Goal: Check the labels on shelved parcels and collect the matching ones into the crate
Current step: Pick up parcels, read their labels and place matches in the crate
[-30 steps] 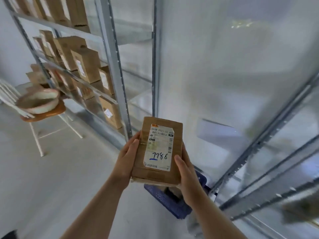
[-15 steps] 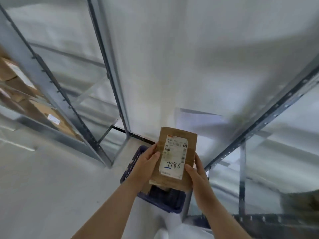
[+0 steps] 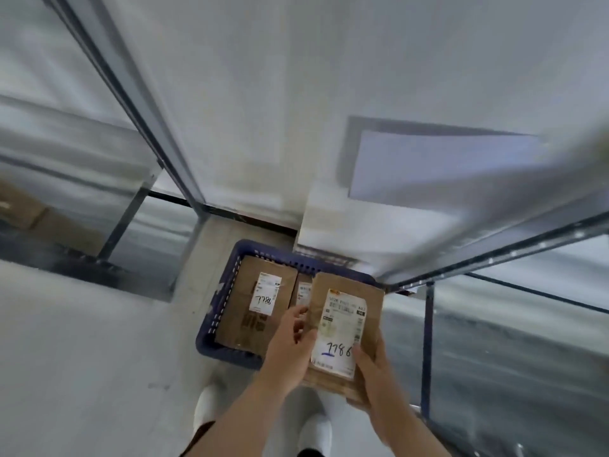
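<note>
A blurred brown cardboard box [image 3: 23, 209] is seen on a low shelf at far left, behind a slanting grey steel upright [image 3: 131, 100]. A rectangular blue plastic crate [image 3: 221, 301] with slotted walls is set on the smooth pale floor. Inside it a flat kraft-cardboard crated parcel [image 3: 253, 324] is laid face up, with 7786 written by hand on its white paper label. Just beside it lies a second parcel [image 3: 304, 291], largely hidden. A flat held parcel [image 3: 369, 301] is kept above the crate's right side. Its left edge is gripped by the left hand [image 3: 290, 351] with curled fingers. Its lower right corner is pinched by the right hand [image 3: 375, 374], whose thumb is pressed on the label marked 7786 [image 3: 339, 331]. A dark perforated metal post [image 3: 427, 341] stands at right.
</note>
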{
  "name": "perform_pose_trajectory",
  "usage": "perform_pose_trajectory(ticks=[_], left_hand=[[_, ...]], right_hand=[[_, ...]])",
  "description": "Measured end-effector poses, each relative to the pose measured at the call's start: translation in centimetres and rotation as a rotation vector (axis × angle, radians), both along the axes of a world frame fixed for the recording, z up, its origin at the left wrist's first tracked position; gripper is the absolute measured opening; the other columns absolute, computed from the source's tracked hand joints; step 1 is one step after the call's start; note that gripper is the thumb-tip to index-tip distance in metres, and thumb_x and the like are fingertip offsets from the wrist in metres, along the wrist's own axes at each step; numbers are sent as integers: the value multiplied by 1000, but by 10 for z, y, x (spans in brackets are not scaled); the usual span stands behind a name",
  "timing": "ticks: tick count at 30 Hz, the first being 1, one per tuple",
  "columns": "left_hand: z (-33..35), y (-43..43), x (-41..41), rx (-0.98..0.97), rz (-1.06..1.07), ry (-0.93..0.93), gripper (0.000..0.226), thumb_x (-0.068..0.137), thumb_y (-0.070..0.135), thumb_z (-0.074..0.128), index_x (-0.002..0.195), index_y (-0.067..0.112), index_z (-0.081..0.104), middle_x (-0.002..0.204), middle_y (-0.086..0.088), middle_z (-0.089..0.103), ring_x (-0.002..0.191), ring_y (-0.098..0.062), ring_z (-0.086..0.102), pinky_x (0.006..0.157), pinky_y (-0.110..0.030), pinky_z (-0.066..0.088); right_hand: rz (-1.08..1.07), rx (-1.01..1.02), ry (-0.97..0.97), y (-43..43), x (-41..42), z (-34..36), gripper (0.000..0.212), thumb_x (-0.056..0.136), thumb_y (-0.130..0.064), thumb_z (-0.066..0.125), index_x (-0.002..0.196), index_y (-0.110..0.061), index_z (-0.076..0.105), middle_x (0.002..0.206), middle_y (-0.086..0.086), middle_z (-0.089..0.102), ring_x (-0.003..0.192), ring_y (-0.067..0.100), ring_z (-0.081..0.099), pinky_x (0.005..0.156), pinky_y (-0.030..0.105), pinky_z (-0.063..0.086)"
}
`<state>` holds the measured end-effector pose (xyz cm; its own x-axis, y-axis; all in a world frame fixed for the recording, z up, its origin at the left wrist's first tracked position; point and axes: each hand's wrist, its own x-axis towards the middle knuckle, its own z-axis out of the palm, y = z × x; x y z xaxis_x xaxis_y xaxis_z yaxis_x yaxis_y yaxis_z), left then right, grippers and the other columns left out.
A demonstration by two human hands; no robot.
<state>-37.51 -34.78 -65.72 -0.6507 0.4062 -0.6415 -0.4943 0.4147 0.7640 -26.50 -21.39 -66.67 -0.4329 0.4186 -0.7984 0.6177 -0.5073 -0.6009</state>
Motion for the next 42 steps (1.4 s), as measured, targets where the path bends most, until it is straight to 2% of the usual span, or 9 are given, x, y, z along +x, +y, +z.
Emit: perform_pose_trajectory(ticks=[5,10,15,20,24,27,35,39,42], left_hand=[[-106,6,-13,-80,-77,-39,24,105,43,53,126,32,49,107,11,71,90,-4,73,70,-20,60],[-207,14,-36,-168,-211,14,32,105,34,58,135,34,51,110,13,73,86,-6,73,72,-33,64],[-278,26,-58,-248,-271,120,55,101,20,64,152,27,46,143,6,60,127,-13,60,103,-37,56],[-317,35,-74,-298,-220,193,53,102,21,62,152,27,47,140,5,63,124,-15,62,102,-38,56],[-330,33,-78,-338,-144,223,46,102,21,62,147,25,51,121,5,70,108,-16,69,92,-35,58],[-336,30,-78,-356,-126,219,53,101,21,64,151,27,46,129,6,69,113,-12,67,98,-39,58],[-331,24,-82,-416,-114,68,70,102,12,61,160,27,27,147,-5,58,126,-22,61,94,-31,52],[-295,20,-90,-382,-133,35,63,105,14,54,160,29,29,153,-5,51,90,-7,57,73,-20,46],[-256,17,-97,-344,-141,48,56,106,15,50,157,29,35,155,-2,49,81,2,52,61,-13,36]], right_hand=[[-91,-26,-117,-3,-14,-97,36,106,-21,59,133,-45,53,107,-1,81,84,24,79,54,31,61],[-70,1,-187,5,-35,-193,44,106,-25,60,144,-45,48,121,-4,77,105,27,76,89,50,64],[-27,1,-162,20,-59,-257,42,107,-23,58,143,-44,49,126,-6,74,109,20,72,71,31,56],[38,-4,-116,34,-81,-297,43,109,-24,55,142,-51,48,125,-13,74,109,15,72,72,31,56],[92,19,-77,36,-94,-319,54,108,-23,56,149,-55,42,124,-17,74,113,13,72,93,39,60],[93,27,-82,33,-99,-328,61,108,-22,57,154,-54,34,130,-15,71,117,14,70,107,47,54],[161,166,-177,27,-105,-328,64,110,-19,51,165,-33,22,148,-4,59,125,18,58,106,33,45],[253,278,-265,22,-109,-309,75,105,-33,51,167,-28,10,160,2,48,140,30,52,118,47,43],[377,405,-321,21,-110,-278,78,92,-40,50,163,-29,21,157,7,51,136,33,54,112,53,48]])
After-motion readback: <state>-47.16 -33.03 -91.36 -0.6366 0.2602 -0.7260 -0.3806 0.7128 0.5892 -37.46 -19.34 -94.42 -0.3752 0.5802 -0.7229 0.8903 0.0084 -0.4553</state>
